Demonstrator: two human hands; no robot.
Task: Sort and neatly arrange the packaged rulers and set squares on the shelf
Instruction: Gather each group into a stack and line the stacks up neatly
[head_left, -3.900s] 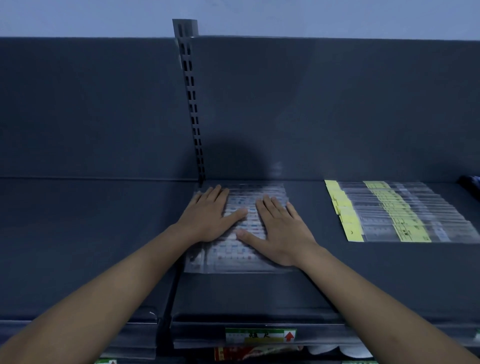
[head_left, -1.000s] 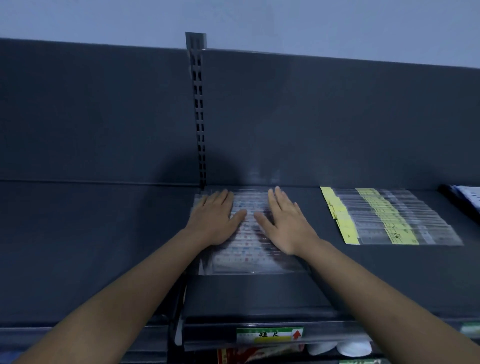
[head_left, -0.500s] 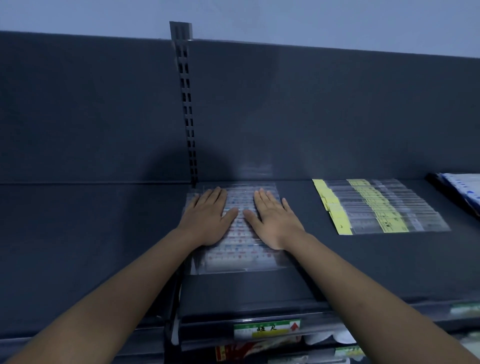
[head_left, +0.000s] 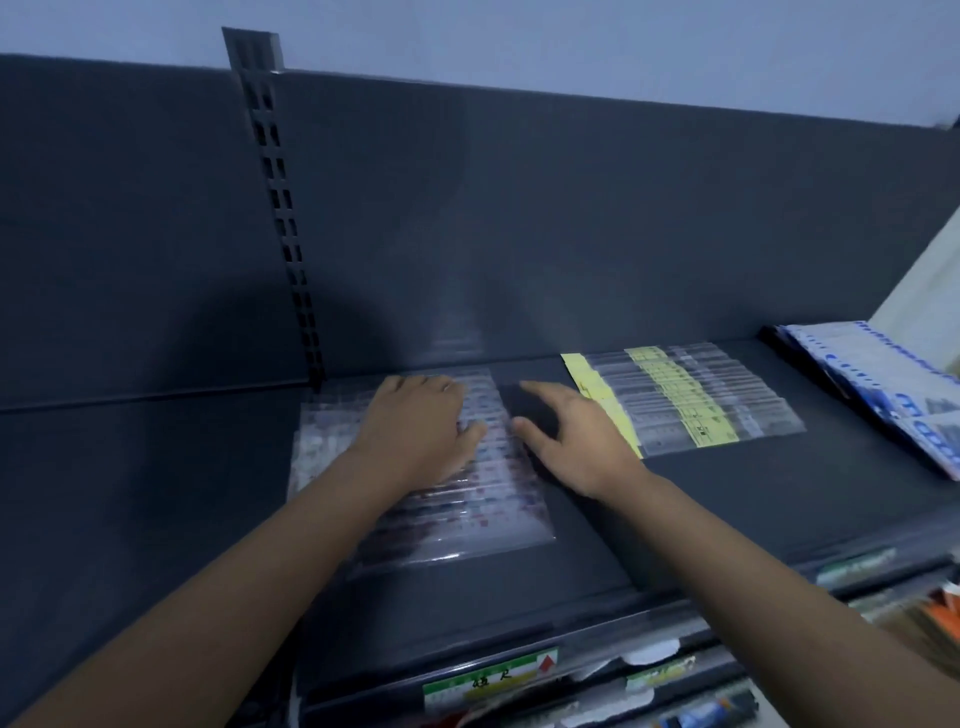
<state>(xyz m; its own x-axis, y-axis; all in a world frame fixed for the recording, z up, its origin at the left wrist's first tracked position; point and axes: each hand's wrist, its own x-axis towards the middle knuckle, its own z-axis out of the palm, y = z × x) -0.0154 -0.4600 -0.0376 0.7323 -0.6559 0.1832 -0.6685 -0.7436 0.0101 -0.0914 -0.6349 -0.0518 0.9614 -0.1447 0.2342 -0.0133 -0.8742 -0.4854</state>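
Left hand (head_left: 415, 431): lies flat, fingers straight and close together, palm down on the clear-sleeved ruler stack (head_left: 467, 525); it grips nothing.
Right hand (head_left: 576, 447): fingers spread and slightly arched over bare shelf (head_left: 753, 499) just right of that stack, thumb near its right edge; it holds nothing. Whether the fingertips touch the shelf cannot be told.
Clear-sleeved ruler stack: centre-left of the frame, at the foot of the slotted upright (head_left: 283, 218); the sleeves overlap in a fan and the edges look uneven.
Yellow-labelled ruler packs (head_left: 696, 400): centre-right, a tidy overlapping row just beside the right hand.
Blue-printed packs (head_left: 883, 374): far right edge, tilted; contents too blurred to name.
Shelf-edge price label (head_left: 488, 675): bottom centre, below the stack.
Step in hand (judged): squaring the left stack.
Risk 1: glossy film sleeves probably slide easily; pressure from one palm alone could skew the fan or push lower packs toward the front lip.
Risk 2: a sideways sweep of the right hand could catch the yellow header cards and disturb the ordered row.
Risk 3: dim light and transparent film may hide a misaligned sleeve.
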